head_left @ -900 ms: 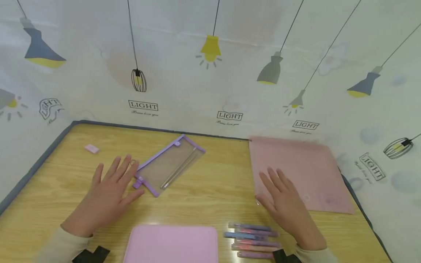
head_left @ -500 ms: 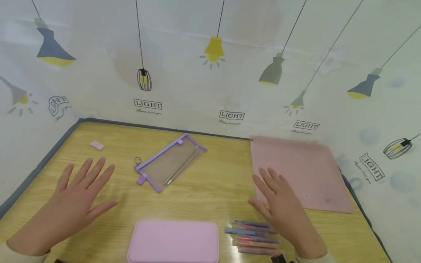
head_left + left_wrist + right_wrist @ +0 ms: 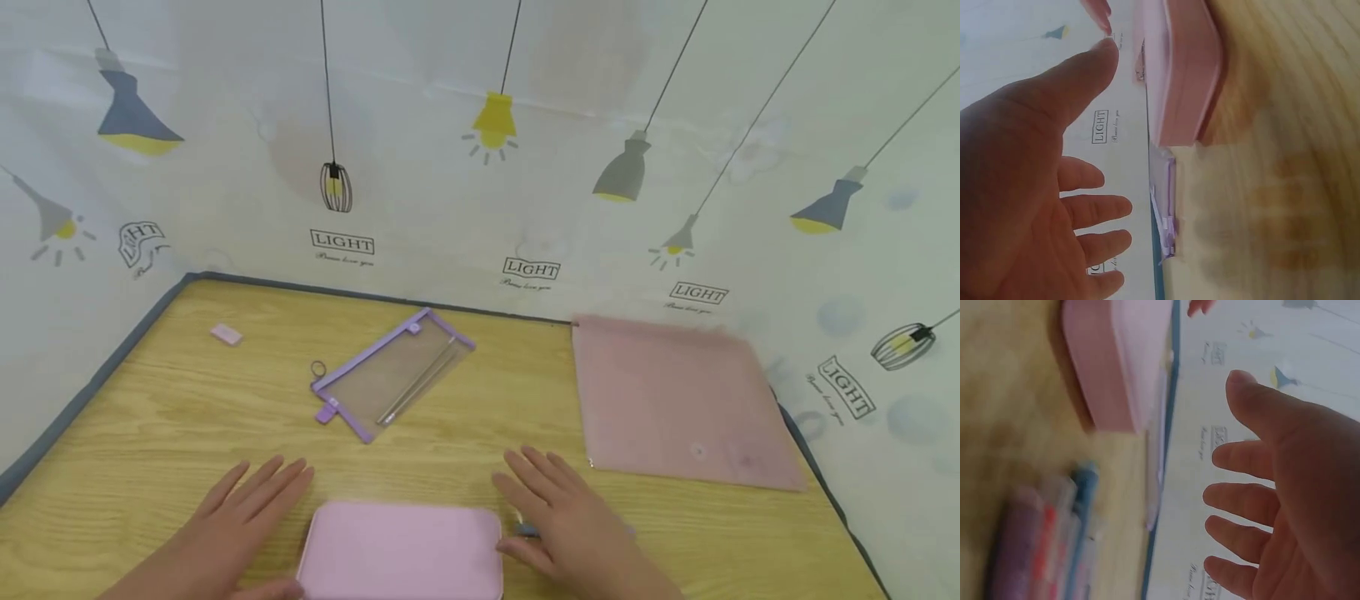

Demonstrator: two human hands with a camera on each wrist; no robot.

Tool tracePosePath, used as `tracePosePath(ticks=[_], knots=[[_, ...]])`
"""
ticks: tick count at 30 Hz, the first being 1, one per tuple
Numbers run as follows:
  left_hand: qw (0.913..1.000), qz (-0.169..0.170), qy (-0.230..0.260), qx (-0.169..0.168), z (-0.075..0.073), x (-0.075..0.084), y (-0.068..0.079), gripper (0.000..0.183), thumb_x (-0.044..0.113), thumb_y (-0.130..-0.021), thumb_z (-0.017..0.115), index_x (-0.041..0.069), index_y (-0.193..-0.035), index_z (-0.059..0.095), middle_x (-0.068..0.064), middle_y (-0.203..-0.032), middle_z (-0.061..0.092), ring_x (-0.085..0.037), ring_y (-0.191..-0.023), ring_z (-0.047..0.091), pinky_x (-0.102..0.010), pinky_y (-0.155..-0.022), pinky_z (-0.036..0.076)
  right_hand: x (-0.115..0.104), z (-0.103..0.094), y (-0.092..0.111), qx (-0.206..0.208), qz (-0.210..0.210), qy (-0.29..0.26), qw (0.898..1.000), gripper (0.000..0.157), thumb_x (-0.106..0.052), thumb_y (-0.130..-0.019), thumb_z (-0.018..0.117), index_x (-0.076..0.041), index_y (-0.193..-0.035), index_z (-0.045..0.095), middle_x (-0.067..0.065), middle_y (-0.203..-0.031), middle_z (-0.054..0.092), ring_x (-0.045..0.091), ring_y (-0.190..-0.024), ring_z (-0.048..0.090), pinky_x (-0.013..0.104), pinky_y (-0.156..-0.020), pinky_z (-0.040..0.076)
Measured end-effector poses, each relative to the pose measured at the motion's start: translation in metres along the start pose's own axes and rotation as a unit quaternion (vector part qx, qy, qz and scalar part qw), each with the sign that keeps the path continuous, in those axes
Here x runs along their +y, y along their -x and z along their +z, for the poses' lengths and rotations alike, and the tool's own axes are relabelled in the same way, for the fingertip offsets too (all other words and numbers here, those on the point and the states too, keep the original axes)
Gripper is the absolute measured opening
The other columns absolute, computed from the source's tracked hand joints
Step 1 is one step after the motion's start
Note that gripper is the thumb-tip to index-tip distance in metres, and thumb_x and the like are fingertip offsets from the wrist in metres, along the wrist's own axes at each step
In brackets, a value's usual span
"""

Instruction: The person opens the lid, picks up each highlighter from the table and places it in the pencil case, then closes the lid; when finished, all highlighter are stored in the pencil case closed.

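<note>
A pink rounded case (image 3: 401, 550) lies at the table's near edge in the head view. My left hand (image 3: 217, 533) hovers at its left side, fingers extended and thumb by the near left corner. On the other side is my right hand (image 3: 573, 529), fingers straight, thumb tip near the case's right edge. Both wrist views show a gap between each hand and the case (image 3: 1188, 75). Nothing is in either palm. Several pens (image 3: 1044, 544) lie right of the case; in the head view my right hand hides most of them, leaving part of a blue pen (image 3: 527, 530).
Behind the case lies a clear zip pouch (image 3: 390, 375) with purple trim and thin sticks showing. A small pink block (image 3: 226, 334) sits far left. At the back right is a flat pink bag (image 3: 682, 400). A lamp-patterned covering (image 3: 420, 192) rises behind the wooden table.
Both hands have come down and inward to the case's two sides; the left swung out left before that. The right hand left the pink bag and now covers the pens. The view shifted slightly.
</note>
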State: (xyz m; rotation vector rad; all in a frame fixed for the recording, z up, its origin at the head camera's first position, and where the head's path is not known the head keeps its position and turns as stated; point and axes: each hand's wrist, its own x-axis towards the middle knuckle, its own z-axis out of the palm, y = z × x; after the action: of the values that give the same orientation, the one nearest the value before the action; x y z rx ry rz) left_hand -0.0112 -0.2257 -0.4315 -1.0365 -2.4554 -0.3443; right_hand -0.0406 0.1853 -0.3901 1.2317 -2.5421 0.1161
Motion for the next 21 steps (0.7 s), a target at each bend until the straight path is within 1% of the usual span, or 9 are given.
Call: tracePosePath(ticks=[3,5,7,10,13,15,17,19,21], knots=[[0.9999,0.009,0.013,0.002,0.005,0.0,0.001,0.098,0.07,-0.082,0.06,-0.001,-0.147,0.039,0.007,-0.165,0.008,-0.009,-0.153,0.001,-0.027,-0.122,-0.004,-0.007,0.009,0.001,-0.008,-0.022,-0.004,1.0,0.061,-0.056,-0.096,0.049,-0.01,-0.135,0.059,0.015,-0.141,0.056,0.033,-0.13,0.053,0.046,-0.104,0.045],[0.9996,0.011,0.024,0.001,0.009,-0.001,0.003,0.099,0.069,-0.082,0.061,-0.002,-0.147,0.04,0.003,-0.164,0.018,-0.008,-0.153,0.002,-0.025,-0.121,-0.004,-0.012,0.013,0.001,-0.027,-0.024,-0.01,0.999,0.059,-0.055,-0.096,0.052,-0.011,-0.135,0.058,0.014,-0.141,0.056,0.033,-0.131,0.053,0.046,-0.104,0.046],[0.9995,0.012,0.03,-0.003,0.014,-0.001,0.004,0.1,0.069,-0.08,0.064,0.0,-0.147,0.04,-0.003,-0.16,0.032,-0.006,-0.152,0.002,-0.023,-0.121,-0.004,-0.017,0.017,0.002,-0.041,-0.025,-0.017,0.999,0.059,-0.055,-0.095,0.052,-0.014,-0.137,0.057,0.012,-0.142,0.055,0.032,-0.132,0.052,0.045,-0.104,0.045],[0.9991,0.011,0.038,-0.012,0.022,0.001,0.004,0.102,0.071,-0.078,0.063,0.003,-0.149,0.037,-0.015,-0.143,0.051,-0.003,-0.151,0.0,-0.021,-0.12,-0.005,-0.022,0.022,0.003,-0.056,-0.029,-0.028,0.998,0.061,-0.057,-0.095,0.051,-0.017,-0.142,0.052,0.011,-0.145,0.053,0.032,-0.134,0.05,0.045,-0.104,0.045],[0.9992,0.015,0.033,-0.017,0.027,0.005,0.002,0.105,0.078,-0.076,0.059,0.002,-0.146,0.04,-0.02,-0.131,0.058,-0.016,-0.148,0.022,-0.02,-0.119,-0.006,-0.027,0.027,0.005,-0.06,-0.036,-0.026,0.997,0.066,-0.062,-0.094,0.047,-0.021,-0.146,0.048,0.009,-0.148,0.051,0.03,-0.135,0.049,0.043,-0.104,0.046],[0.9993,0.015,0.029,-0.019,0.029,0.008,-0.001,0.108,0.082,-0.073,0.057,0.0,-0.142,0.044,-0.019,-0.129,0.06,-0.026,-0.136,0.04,-0.02,-0.119,-0.005,-0.03,0.027,0.005,-0.071,-0.032,-0.035,0.996,0.07,-0.066,-0.093,0.045,-0.022,-0.148,0.045,0.009,-0.149,0.049,0.03,-0.136,0.048,0.044,-0.104,0.046],[0.9994,0.004,0.026,-0.022,0.03,0.014,-0.003,0.107,0.083,-0.069,0.06,-0.001,-0.136,0.051,-0.015,-0.128,0.061,-0.029,-0.118,0.052,-0.018,-0.118,-0.003,-0.033,0.028,0.005,-0.085,-0.026,-0.045,0.995,0.075,-0.07,-0.092,0.043,-0.023,-0.15,0.043,0.008,-0.15,0.048,0.029,-0.136,0.048,0.044,-0.104,0.046],[0.9991,-0.01,0.03,-0.028,0.03,0.019,-0.006,0.105,0.082,-0.067,0.064,0.0,-0.133,0.055,-0.011,-0.127,0.061,-0.028,-0.113,0.057,-0.017,-0.117,-0.001,-0.035,0.028,0.004,-0.1,-0.017,-0.059,0.993,0.078,-0.073,-0.091,0.041,-0.023,-0.151,0.04,0.008,-0.151,0.047,0.027,-0.137,0.047,0.045,-0.105,0.046],[0.9987,-0.022,0.036,-0.03,0.029,0.023,-0.008,0.103,0.081,-0.066,0.066,0.002,-0.132,0.058,-0.007,-0.126,0.061,-0.024,-0.113,0.057,-0.017,-0.116,0.001,-0.037,0.027,0.003,-0.106,-0.016,-0.062,0.992,0.079,-0.073,-0.091,0.039,-0.022,-0.152,0.038,0.009,-0.15,0.047,0.026,-0.136,0.048,0.044,-0.104,0.046]])
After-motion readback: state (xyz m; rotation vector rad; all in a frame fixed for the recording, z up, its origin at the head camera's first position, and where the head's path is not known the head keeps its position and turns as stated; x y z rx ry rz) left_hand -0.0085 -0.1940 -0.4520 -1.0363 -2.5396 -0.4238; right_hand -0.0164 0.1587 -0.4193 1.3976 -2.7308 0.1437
